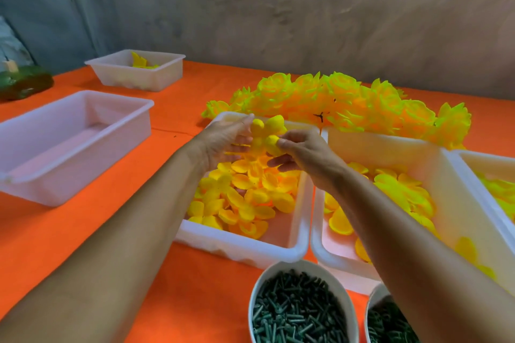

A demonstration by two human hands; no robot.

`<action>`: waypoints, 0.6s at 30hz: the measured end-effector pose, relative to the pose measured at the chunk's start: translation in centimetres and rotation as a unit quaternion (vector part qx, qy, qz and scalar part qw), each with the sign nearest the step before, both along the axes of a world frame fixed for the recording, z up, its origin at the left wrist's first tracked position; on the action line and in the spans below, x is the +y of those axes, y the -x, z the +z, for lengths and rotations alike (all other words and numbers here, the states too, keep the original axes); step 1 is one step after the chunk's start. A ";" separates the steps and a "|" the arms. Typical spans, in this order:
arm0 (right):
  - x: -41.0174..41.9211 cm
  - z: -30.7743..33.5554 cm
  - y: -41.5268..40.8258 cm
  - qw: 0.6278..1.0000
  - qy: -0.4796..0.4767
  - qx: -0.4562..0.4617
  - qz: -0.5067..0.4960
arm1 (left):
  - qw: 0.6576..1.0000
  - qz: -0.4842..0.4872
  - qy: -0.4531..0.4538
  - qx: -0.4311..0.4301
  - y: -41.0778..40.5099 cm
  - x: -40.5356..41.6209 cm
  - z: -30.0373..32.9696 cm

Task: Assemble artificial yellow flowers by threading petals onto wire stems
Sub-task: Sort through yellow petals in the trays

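At centre frame, above the petal tray (292, 242), the right hand (303, 152) pinched a yellow petal cluster (269, 133) — the left hand (223, 139), fingers straight, steadied it. The petals looked light, soft, easily creased — best held near the centre hole.

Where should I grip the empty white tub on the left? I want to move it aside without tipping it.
Grip the empty tub by the flared rim on its two long sides, hands coming down from above. The rim juts out like a lip, and the sloping walls below offer less hold.
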State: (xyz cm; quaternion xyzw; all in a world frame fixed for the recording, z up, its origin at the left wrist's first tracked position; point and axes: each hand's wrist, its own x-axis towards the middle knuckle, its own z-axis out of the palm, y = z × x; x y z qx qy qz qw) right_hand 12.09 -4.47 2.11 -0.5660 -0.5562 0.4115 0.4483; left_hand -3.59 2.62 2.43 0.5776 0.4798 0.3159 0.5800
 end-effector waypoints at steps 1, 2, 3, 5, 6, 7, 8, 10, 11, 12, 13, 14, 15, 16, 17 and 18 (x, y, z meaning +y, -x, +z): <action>-0.1 -0.1 -0.1 1.000 0.001 0.029 -0.002 | 0.999 -0.035 0.011 -0.010 -0.2 -0.1 -0.2; -0.2 -0.3 -0.2 0.999 0.000 0.042 -0.006 | 0.998 -0.050 0.010 -0.024 -0.2 -0.1 -0.6; -0.2 -0.4 -0.3 0.999 -0.005 0.048 -0.009 | 0.998 -0.047 0.003 -0.042 -0.3 -0.2 -0.7; -0.3 -0.5 -0.4 0.998 -0.023 0.052 -0.014 | 0.997 -0.010 -0.030 -0.066 -0.2 -0.2 -1.3; -0.4 -0.7 -0.2 0.998 -0.032 0.038 -0.024 | 0.996 0.007 -0.062 -0.063 -0.2 -0.3 -1.6; -0.3 -0.9 0.0 0.998 -0.042 0.003 -0.040 | 0.994 0.015 -0.103 -0.044 -0.3 -0.4 -1.9; -0.2 -1.2 0.3 0.995 -0.050 -0.058 -0.062 | 0.989 0.012 -0.150 -0.011 -0.4 -0.6 -2.2; 0.1 -1.6 0.9 0.971 -0.062 -0.211 -0.093 | 0.974 -0.002 -0.220 0.042 -0.6 -1.0 -2.5; 0.1 -1.6 1.1 0.961 -0.067 -0.250 -0.102 | 0.972 0.001 -0.232 0.045 -0.7 -1.0 -2.7; 0.2 -1.6 1.2 0.958 -0.072 -0.254 -0.111 | 0.973 0.011 -0.228 0.030 -0.6 -1.0 -2.8; 0.1 -1.5 1.2 0.960 -0.075 -0.240 -0.120 | 0.975 0.019 -0.219 0.007 -0.5 -0.8 -2.8; 0.2 -1.5 1.1 0.960 -0.079 -0.236 -0.129 | 0.977 0.023 -0.213 -0.006 -0.5 -0.9 -2.8; 0.2 -1.4 1.2 0.955 -0.081 -0.249 -0.141 | 0.976 0.023 -0.215 -0.002 -0.7 -1.0 -2.8; 0.2 -1.4 1.3 0.948 -0.082 -0.269 -0.149 | 0.975 0.022 -0.222 0.011 -1.0 -1.2 -2.8; 0.3 -1.5 1.4 0.943 -0.083 -0.283 -0.157 | 0.973 0.019 -0.230 0.024 -1.3 -1.3 -2.9; 0.2 -1.5 1.5 0.938 -0.086 -0.292 -0.168 | 0.971 0.017 -0.236 0.035 -1.4 -1.4 -2.9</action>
